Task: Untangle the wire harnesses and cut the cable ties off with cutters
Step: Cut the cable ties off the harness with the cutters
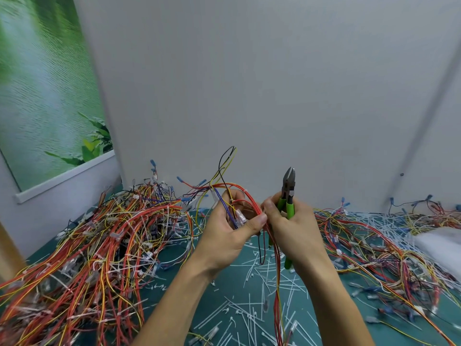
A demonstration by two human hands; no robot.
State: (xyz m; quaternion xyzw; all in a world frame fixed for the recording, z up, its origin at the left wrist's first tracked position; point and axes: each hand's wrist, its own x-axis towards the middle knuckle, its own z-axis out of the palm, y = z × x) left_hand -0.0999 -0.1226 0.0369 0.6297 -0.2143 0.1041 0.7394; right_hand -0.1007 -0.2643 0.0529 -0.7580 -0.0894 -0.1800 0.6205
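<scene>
Head view: the left hand [233,227] pinches a wire harness [252,203] at 6 o'clock above the tabletop [249,290]; the right hand [291,226], fingers wrapped round green cutters [288,193], helps untangle. Next, probably find a tie and bring the upturned blades onto it.

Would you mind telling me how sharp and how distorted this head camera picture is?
Head view: wide-angle bending bows the wall edges; the poster at the left and the wire pile near the lower corners smear with blur; the left hand, right hand and cutters at centre stay fairly sharp; lighting is soft and even, with no strong glare.
</scene>
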